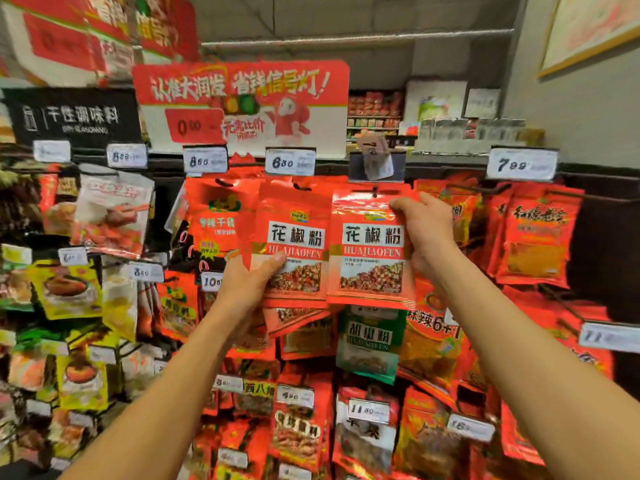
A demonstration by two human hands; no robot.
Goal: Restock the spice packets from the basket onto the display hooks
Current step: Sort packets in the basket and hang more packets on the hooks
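Observation:
Two red spice packets marked HUAJIAOFEN are raised side by side in front of the top row of display hooks. My left hand [251, 282] grips the lower left corner of the left packet [294, 244], thumb across its front. My right hand [424, 233] pinches the upper right edge of the right packet [372, 251], whose top hole lies at the tip of a hook [374, 192] below a tilted price tag [375, 157]. More packets show behind and below the left packet. The basket is out of view.
Hooks full of red, yellow and green packets cover the whole wall. White price tags such as the 6.80 tag [290, 162] and the 7.99 tag [522, 164] line the top rail. A red promotional sign [242, 98] hangs above. A green packet [370, 344] hangs right below.

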